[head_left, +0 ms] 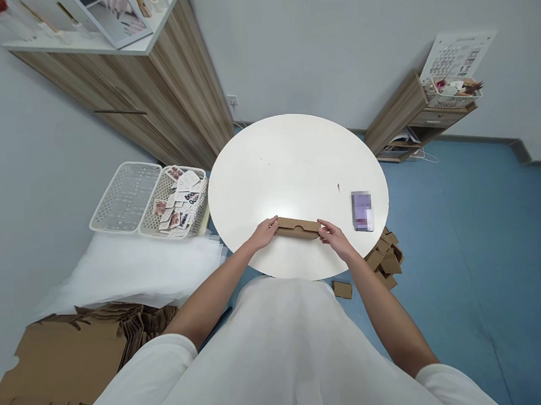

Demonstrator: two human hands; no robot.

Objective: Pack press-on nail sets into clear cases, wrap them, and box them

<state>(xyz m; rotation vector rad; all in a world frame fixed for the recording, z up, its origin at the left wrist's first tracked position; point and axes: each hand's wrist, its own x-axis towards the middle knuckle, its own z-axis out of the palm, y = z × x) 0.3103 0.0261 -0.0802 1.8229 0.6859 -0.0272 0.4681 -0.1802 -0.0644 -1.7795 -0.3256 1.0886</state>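
Note:
A small brown cardboard box (294,230) with a thumb notch in its front edge is at the near side of the round white table (290,159). Its lid looks closed, and the box faces me lengthwise. My left hand (265,233) grips the left end, fingers closed on it. At the opposite end, my right hand (334,238) pinches the corner between thumb and fingers. I cannot tell whether the box rests on the tabletop or is held slightly above it. To the right of my right hand lies a blurred purple item (362,211).
White baskets stand left of the table, one with printed cards (180,201), one with clear packets (126,198). Below them are white sheets (138,267) and flat cardboard blanks (65,358). Folded boxes (386,258) and a single box (342,289) lie on the blue floor.

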